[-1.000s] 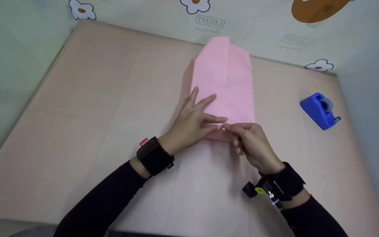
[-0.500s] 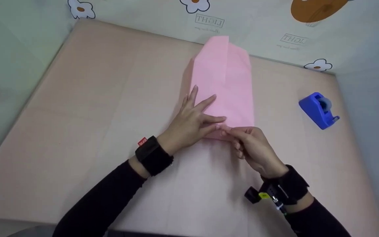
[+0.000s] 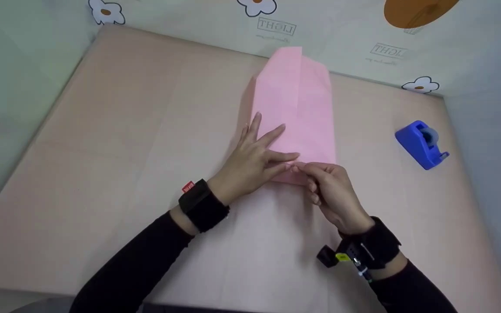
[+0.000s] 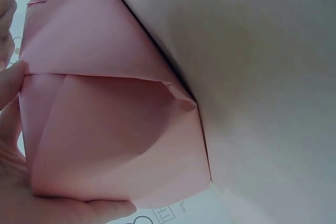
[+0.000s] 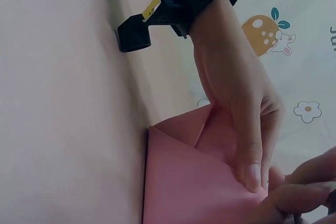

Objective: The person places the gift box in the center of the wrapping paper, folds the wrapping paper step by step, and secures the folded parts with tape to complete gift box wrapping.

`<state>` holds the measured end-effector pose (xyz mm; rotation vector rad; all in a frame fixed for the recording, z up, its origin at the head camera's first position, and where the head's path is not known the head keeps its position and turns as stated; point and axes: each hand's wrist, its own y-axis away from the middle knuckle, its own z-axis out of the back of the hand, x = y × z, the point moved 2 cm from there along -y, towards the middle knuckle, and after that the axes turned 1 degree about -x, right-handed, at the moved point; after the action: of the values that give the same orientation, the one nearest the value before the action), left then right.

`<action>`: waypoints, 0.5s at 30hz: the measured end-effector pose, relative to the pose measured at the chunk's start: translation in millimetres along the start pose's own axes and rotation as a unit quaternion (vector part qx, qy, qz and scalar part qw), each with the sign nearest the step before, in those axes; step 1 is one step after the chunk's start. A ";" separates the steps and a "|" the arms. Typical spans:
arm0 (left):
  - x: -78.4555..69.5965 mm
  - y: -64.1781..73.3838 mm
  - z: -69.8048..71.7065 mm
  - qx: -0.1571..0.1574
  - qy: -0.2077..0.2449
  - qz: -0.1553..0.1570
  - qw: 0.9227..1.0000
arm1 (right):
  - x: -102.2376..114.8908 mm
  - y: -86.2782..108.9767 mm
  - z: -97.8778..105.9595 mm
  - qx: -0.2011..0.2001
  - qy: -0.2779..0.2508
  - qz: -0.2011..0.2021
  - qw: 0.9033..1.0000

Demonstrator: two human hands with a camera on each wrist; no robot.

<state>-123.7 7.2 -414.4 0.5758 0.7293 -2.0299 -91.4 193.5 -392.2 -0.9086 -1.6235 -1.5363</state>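
Observation:
A pink paper-wrapped parcel (image 3: 307,113) lies lengthwise near the far side of the table, a long seam running along its top. My left hand (image 3: 250,163) rests across the parcel's near left part, fingers spread, thumb at the near top edge. Beside that thumb, my right hand (image 3: 335,189) pinches the paper edge between thumb and forefinger, its other fingers curled below. In the left wrist view, the parcel's end shows a folded paper flap (image 4: 89,35) standing slightly away from the panel beneath. The left thumb (image 5: 252,177) presses on the paper in the right wrist view.
A blue tape dispenser (image 3: 420,145) with a roll of clear tape sits on the table to the right. The table (image 3: 102,152) has a pale pinkish cover. Behind it hangs a white sheet (image 3: 337,34) printed with flowers and lettering.
The right hand dips slightly toward the near side and rises back, still at the parcel's near edge. The left hand and the parcel stay nearly in place.

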 end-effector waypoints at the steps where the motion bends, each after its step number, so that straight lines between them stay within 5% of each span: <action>1: -0.3 0.3 0.3 0.000 0.001 0.000 1.000 | -0.8 0.3 -0.6 -0.001 -0.006 0.005 1.000; 8: -0.9 0.3 0.5 0.002 0.012 0.013 1.000 | -9.2 1.1 -5.4 -0.005 0.017 0.042 0.999; 15: 0.3 -1.3 -0.6 -0.004 -0.006 0.007 1.000 | -4.6 1.9 -4.6 -0.027 0.007 0.135 0.991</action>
<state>-124.8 8.1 -414.7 0.5617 0.7241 -2.0153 -87.3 188.9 -395.1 -1.0946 -1.3902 -1.4002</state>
